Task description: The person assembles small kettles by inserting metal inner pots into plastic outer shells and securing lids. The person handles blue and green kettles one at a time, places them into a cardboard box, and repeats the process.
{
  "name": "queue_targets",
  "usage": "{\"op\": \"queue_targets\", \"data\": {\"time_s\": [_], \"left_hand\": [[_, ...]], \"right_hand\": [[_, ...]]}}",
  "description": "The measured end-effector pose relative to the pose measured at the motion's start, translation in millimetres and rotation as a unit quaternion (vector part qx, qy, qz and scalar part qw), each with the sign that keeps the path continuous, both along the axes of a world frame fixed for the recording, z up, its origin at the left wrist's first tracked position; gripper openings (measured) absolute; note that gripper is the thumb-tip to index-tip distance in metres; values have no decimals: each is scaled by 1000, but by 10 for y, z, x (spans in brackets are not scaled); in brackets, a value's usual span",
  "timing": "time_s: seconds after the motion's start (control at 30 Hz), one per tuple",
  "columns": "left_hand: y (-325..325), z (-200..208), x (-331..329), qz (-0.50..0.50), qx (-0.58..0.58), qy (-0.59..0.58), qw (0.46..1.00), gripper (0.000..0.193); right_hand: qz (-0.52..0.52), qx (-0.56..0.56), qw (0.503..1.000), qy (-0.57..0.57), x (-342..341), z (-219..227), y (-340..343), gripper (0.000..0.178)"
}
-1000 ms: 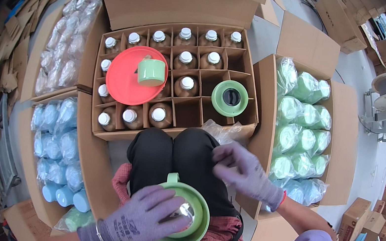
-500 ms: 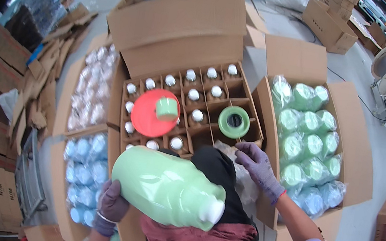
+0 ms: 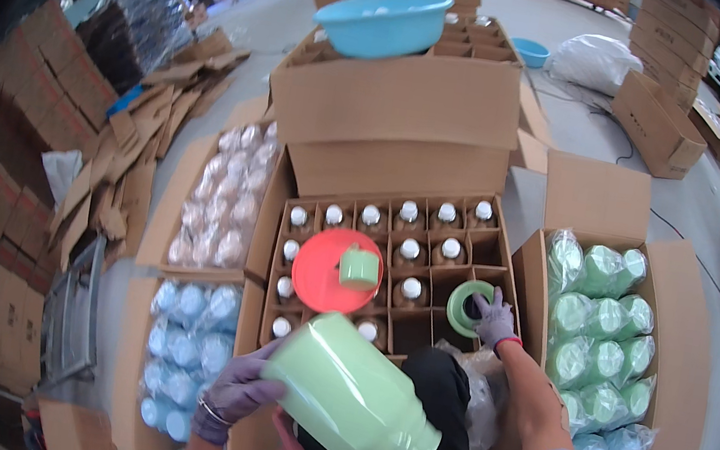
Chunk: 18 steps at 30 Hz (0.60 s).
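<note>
My left hand [image 3: 244, 388], in a grey-purple glove, holds a large glossy light-green bottle-shaped casing [image 3: 349, 389] by its wide end. It lies tilted above my lap, the narrower end pointing down to the right. My gloved right hand [image 3: 497, 322] has its fingers closed at the black centre of a green ring-shaped piece [image 3: 458, 307]. That piece rests on the near right part of a divided carton [image 3: 401, 197]. Several white-topped bottles [image 3: 410, 251] stand in its cells. A red round dish [image 3: 315, 276] lies over some of them, with a green cup [image 3: 359, 269] on it.
To the right stands an open carton [image 3: 527, 278] of bagged green and blue pieces. Cartons of bagged pink pieces [image 3: 230, 192] and blue pieces [image 3: 192, 354] sit left. A blue basin [image 3: 380, 28] rests on a carton beyond. Flattened cardboard [image 3: 142, 155] lies far left.
My right hand has moved forward onto the green ring-shaped piece. The green casing has turned, its narrow end now lower and facing away. The view has tilted up.
</note>
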<state>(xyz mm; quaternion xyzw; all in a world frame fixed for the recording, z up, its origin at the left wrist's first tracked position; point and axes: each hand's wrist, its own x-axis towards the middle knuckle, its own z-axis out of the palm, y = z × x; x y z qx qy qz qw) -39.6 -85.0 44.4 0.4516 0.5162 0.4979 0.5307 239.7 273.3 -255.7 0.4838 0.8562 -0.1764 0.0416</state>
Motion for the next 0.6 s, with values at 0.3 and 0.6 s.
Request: {"op": "queue_targets", "data": {"time_s": [0.3, 0.6], "left_hand": [[194, -301, 931, -286, 171, 359, 872, 41], [-30, -454, 357, 204, -27, 34, 978, 47]], "right_hand": [[167, 152, 974, -26, -34, -41, 208, 65], [60, 105, 969, 216, -418, 547, -50, 73]]}}
